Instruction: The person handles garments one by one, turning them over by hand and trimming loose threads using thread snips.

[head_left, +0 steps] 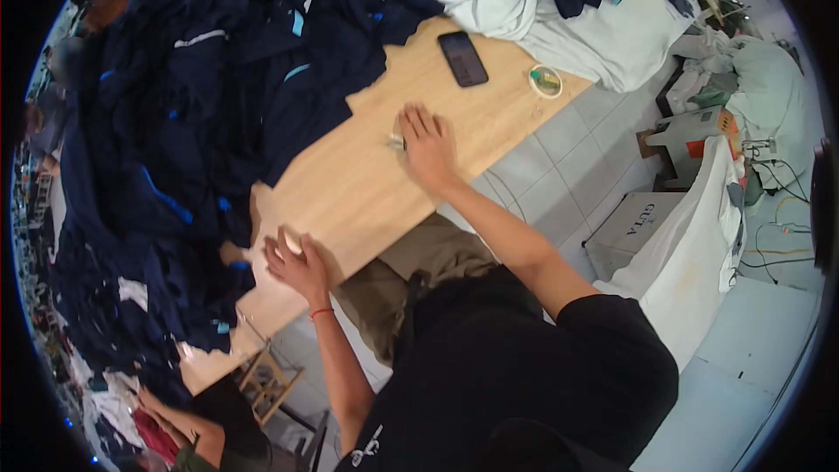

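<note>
Here, small pale pieces (396,141) (294,246) lie at both hands (427,147) (300,269).

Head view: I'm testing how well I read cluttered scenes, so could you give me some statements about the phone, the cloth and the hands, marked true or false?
1. The dark phone lies on the wooden table. True.
2. The red band is on the right wrist. False: it is on the left wrist.
3. The large navy heap lies left of the phone. True.
4. The round pale-rimmed item sits on top of the phone. False: it lies apart, to the phone's right.
5. The right hand is nearer the phone than the left hand. True.
</note>
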`<state>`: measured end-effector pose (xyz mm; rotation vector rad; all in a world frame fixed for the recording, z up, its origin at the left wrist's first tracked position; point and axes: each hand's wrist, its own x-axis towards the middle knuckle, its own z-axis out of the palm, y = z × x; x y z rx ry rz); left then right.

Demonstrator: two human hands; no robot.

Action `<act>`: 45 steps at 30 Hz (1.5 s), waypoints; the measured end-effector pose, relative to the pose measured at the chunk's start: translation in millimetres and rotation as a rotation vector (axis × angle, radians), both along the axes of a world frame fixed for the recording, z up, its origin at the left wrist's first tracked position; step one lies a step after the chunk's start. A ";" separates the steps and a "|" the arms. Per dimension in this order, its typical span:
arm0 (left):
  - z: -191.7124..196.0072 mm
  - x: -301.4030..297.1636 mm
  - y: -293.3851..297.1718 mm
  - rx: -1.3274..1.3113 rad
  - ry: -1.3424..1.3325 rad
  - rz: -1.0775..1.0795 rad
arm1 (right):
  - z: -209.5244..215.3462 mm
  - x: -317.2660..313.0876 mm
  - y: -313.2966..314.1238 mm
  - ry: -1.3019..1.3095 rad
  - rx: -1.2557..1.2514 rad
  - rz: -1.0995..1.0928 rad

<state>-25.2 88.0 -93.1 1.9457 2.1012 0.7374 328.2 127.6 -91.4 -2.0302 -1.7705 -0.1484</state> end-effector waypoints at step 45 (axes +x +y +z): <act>183.1 -26.1 30.8 0.600 -0.573 0.038 | -15.3 4.1 -16.1 -0.029 0.031 0.052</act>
